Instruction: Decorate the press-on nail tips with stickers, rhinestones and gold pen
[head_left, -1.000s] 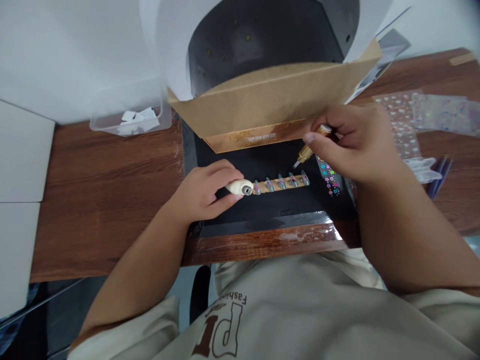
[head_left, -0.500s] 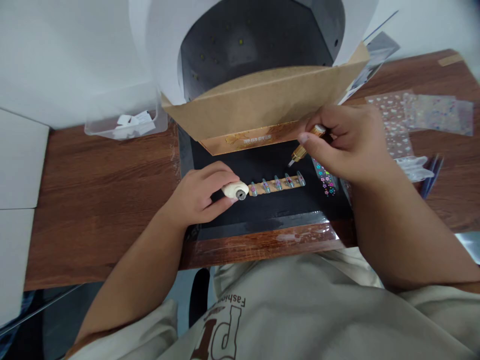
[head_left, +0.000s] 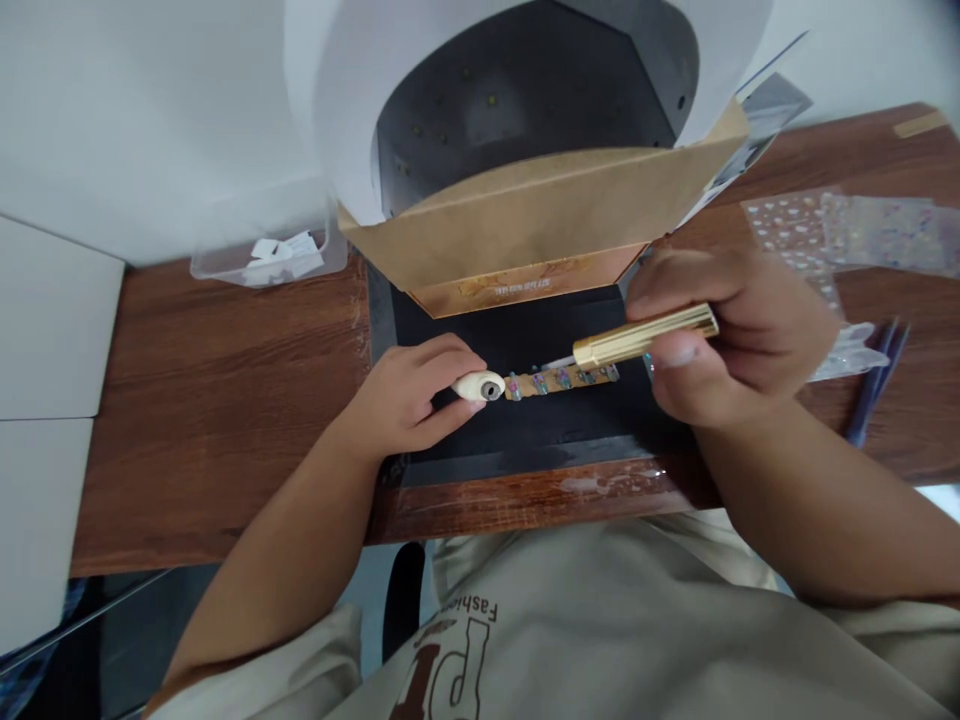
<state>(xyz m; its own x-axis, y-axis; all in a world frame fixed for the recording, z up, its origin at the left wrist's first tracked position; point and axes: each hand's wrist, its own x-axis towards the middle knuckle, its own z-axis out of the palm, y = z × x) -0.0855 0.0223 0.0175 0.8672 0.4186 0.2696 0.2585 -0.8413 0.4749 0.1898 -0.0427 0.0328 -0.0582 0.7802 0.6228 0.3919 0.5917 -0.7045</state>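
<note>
My left hand [head_left: 409, 395] pinches a small cream nail polish bottle [head_left: 471, 386], its grey neck uncapped and facing up toward me. Just right of the bottle, a tan strip [head_left: 528, 386] carries several glittery press-on nails [head_left: 563, 379] in a row. My right hand [head_left: 742, 340] grips the gold cap of a nail polish brush [head_left: 641, 335]. The brush points left, its tip just above or over the strip; whether it touches a nail I cannot tell. A black mat [head_left: 517, 435] lies beneath. My right hand mostly hides a sheet of colourful flower decorations.
A cardboard box [head_left: 540, 220] with a white, dark-centred lamp-like housing [head_left: 341, 130] stands behind the mat. Clear packets [head_left: 877, 230] and slim blue sticks [head_left: 877, 385] lie at right. At back left sits a clear plastic bin [head_left: 225, 265] holding white papers.
My right hand has turned the brush from pointing down-left to lying nearly level, and brought its tip left over the strip. My left hand keeps the bottle beside the strip. The view shifted slightly.
</note>
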